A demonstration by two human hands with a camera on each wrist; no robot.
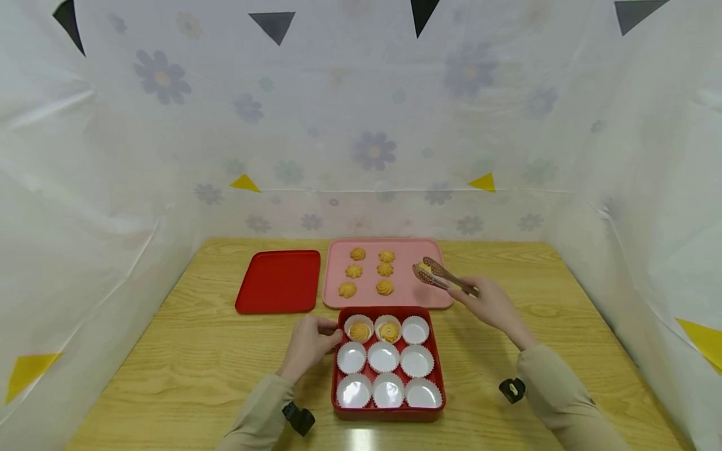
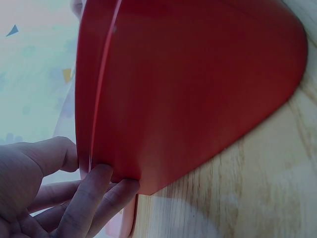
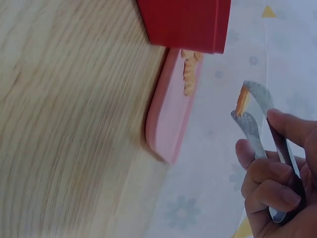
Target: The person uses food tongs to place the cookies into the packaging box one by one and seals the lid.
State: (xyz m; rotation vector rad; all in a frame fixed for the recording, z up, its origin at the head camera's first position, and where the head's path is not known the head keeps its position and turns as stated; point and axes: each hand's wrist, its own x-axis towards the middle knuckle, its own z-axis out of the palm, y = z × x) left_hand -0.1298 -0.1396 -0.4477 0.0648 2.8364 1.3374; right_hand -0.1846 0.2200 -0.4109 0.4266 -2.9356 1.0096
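Observation:
My right hand holds metal tongs above the right side of the pink tray. Between the tongs' tips is a golden piped cookie, raised off the tray. My left hand grips the rim of the red box near its far left corner. Its thumb lies at the rim and its fingers rest against the outer wall. White paper cups stand in rows in the box. A cookie sits in the far left cup, another in the far middle cup.
On the pink tray lie several cookies in two columns. A red tray is left of it. The wooden table ends at a white patterned sheet behind and at both sides.

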